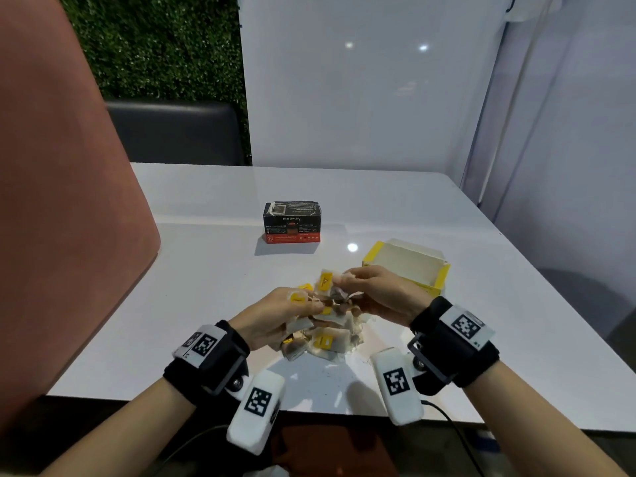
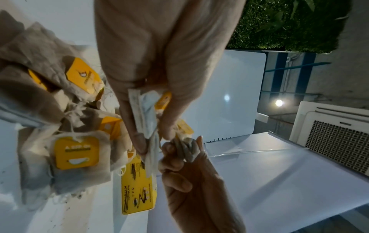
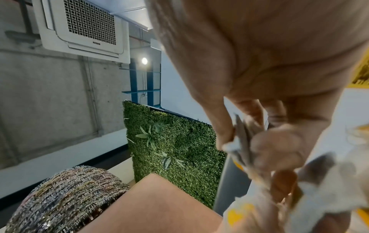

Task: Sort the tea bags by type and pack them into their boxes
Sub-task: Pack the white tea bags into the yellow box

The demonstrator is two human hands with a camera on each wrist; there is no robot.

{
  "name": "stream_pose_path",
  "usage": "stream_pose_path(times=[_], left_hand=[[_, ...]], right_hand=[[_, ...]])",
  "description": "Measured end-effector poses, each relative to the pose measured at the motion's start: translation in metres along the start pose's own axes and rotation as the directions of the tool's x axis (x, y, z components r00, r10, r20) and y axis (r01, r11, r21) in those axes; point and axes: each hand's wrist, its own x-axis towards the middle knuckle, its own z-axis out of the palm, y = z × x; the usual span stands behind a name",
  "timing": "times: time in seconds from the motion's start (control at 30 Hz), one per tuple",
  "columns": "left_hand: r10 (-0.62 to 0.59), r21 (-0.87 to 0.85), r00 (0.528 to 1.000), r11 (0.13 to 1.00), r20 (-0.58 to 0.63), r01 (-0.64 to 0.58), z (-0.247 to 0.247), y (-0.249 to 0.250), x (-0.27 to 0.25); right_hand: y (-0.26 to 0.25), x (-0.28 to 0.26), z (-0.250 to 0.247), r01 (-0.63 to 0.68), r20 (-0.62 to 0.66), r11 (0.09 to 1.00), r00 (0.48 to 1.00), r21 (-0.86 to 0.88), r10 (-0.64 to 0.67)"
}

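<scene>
Pinching tea bags (image 1: 330,335) over the heap, left hand (image 1: 275,315) and right hand (image 1: 382,294) fingers curled.

place: office-style booth or break area | surface (image 1: 395,208): glossy white, centre of head view | panels (image 1: 344,80): white partitions, upper centre and right | plant wall (image 1: 155,46): artificial greenery, upper left | chair (image 1: 175,132): dark padded back below it | ceiling air conditioner (image 3: 83,28): upper left of right wrist view, bare concrete beside it
</scene>
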Motion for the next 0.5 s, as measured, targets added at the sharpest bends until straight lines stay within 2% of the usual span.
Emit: stream_pose_path(times=[0.17,0.3,0.5], left_hand=[[0.047,0.065,0.996,0.997,-0.077,-0.042,-0.003,-0.005,0.001],[0.045,-0.010,0.996,0.999,-0.076,-0.046,0.001,-0.004,0.004],[0.040,-0.182,0.999,0.982,-0.025,-0.044,0.009,-0.004,0.004]], right_hand=[[-0.004,0.001,-0.006,0.005,0.035,1.000,0.999,0.002,-0.005],[-0.006,0.003,-0.006,0.043,-0.071,0.999,0.997,0.004,-0.043],[0.003,0.007,0.004,-0.030,-0.115,0.983,0.993,-0.181,0.009]])
